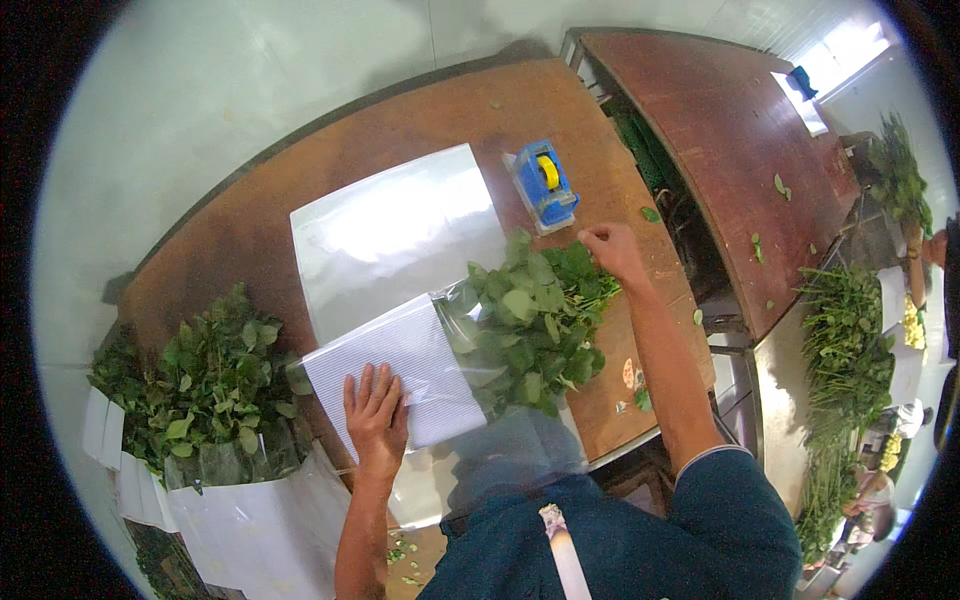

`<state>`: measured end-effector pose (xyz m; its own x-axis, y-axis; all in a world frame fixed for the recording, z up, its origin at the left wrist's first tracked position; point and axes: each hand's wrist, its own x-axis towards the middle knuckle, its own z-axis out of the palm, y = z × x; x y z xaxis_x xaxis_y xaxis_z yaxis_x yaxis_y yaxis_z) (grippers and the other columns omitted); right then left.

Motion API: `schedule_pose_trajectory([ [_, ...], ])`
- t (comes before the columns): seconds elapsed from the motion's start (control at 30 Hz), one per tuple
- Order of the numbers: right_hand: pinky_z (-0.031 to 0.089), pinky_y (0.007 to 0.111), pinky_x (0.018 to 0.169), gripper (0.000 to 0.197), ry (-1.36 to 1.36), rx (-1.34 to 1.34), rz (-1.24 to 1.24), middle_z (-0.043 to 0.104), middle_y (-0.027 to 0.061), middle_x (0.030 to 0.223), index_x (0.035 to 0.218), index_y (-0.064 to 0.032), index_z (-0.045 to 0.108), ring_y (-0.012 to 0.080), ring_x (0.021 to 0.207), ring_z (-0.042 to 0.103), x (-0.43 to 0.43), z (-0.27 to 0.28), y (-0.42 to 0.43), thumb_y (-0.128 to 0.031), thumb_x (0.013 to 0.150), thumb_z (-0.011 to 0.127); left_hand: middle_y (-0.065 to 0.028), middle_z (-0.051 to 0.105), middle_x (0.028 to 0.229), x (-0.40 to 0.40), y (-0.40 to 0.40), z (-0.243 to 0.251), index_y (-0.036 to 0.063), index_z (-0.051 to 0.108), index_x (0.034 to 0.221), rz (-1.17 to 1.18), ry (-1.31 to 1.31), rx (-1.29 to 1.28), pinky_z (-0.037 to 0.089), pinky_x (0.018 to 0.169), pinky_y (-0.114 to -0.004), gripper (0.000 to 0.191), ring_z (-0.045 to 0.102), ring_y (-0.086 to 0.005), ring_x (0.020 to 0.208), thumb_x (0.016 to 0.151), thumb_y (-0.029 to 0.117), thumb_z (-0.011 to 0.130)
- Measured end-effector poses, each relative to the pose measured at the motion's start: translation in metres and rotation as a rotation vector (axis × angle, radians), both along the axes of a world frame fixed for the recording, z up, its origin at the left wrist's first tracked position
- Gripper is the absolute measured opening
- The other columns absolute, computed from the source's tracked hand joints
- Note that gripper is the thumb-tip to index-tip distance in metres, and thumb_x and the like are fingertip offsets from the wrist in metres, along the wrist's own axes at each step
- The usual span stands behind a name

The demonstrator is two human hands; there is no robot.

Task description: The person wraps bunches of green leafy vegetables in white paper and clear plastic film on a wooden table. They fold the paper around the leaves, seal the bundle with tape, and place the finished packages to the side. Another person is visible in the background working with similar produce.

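Note:
A bunch of leafy green stems (532, 315) lies on the wooden table (540, 97), its upper part inside clear film and white corrugated cardboard (390, 360). Flat on that cardboard rests my left hand (377, 420), fingers spread. My right hand (611, 247) hovers near the stem ends, fingers curled, thumb and forefinger close together; whether it pinches something small cannot be told. Just above it stands a blue tape dispenser (546, 187) with a yellow roll. A stack of clear plastic sheets (397, 210) lies behind the cardboard.
Wrapped leafy bunches (225, 375) with white cardboard stand at the left. Beyond a gap on the right is a reddish table (720, 150) with loose leaves. More green bunches (847, 360) lie at the far right, where other people are partly visible.

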<state>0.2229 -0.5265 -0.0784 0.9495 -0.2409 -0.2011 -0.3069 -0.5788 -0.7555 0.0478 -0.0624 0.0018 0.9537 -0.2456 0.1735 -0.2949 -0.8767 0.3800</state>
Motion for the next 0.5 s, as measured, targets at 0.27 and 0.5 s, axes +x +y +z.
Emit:
schedule_pose_trajectory([
  [0.27, 0.047, 0.031, 0.058, 0.028, -0.107, 0.155, -0.037, 0.071, 0.0053, 0.078, 0.092, 0.0003, 0.075, 0.0129, 0.066, 0.064, -0.029, 0.084, 0.053, -0.027, 0.095, 0.073, -0.0094, 0.069, 0.135, -0.003, 0.002, -0.008, 0.0053, 0.075, 0.113, 0.019, -0.064, 0.008, 0.034, 0.120, -0.054, 0.032, 0.056, -0.0289, 0.137, 0.082, 0.009, 0.079],
  [0.5, 0.049, 0.023, 0.058, 0.027, 0.243, 0.839, 0.011, 0.071, 0.0044, 0.081, 0.095, 0.0029, 0.073, 0.0085, 0.065, 0.060, -0.154, 0.109, 0.278, -0.024, 0.094, 0.076, -0.0085, 0.066, 0.140, -0.004, 0.003, -0.011, 0.0053, 0.075, 0.117, 0.018, -0.086, -0.058, 0.032, 0.122, -0.053, 0.031, 0.054, -0.0303, 0.138, 0.088, 0.014, 0.076],
])
